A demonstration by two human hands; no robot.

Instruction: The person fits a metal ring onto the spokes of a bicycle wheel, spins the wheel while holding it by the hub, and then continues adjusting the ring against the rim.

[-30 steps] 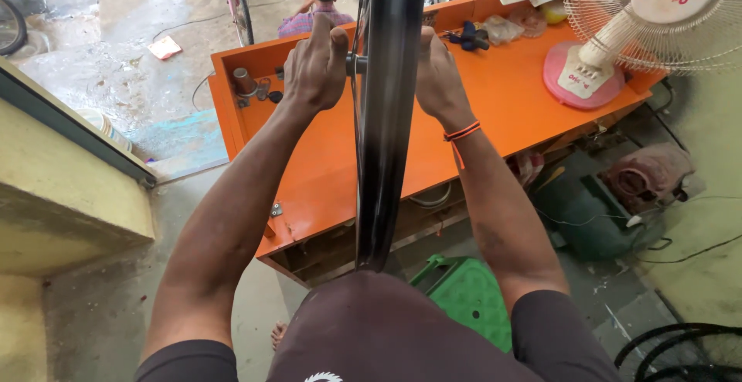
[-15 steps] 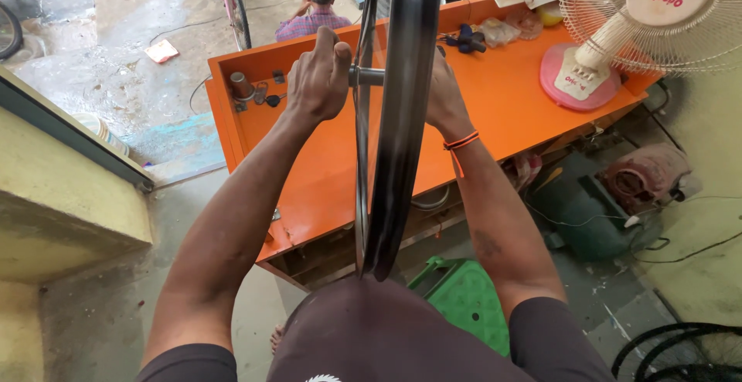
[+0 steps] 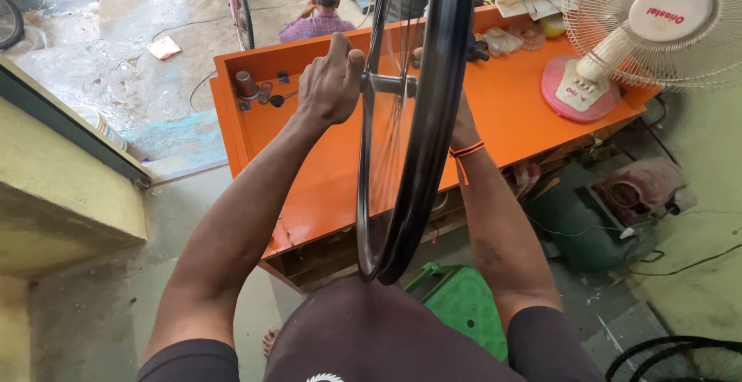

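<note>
A black bicycle wheel (image 3: 433, 119) with thin spokes stands upright in front of me, its rim edge-on to the camera. My left hand (image 3: 331, 80) grips the left end of the metal axle (image 3: 386, 84) at the hub. My right hand (image 3: 462, 123) is mostly hidden behind the rim on the other side of the hub; an orange band shows at its wrist. The wheel's lower edge hangs near my chest, above the near edge of an orange table (image 3: 325, 173).
A pink-based table fan (image 3: 618, 49) stands on the table's right end. Small parts and a key (image 3: 263, 92) lie at its far left. A person (image 3: 321, 11) sits beyond the table. A green stool (image 3: 464, 305) and a motor (image 3: 641, 189) sit on the floor.
The wheel has tilted and drifted slightly right in view, both hands staying at the hub. The view has shifted a little.
</note>
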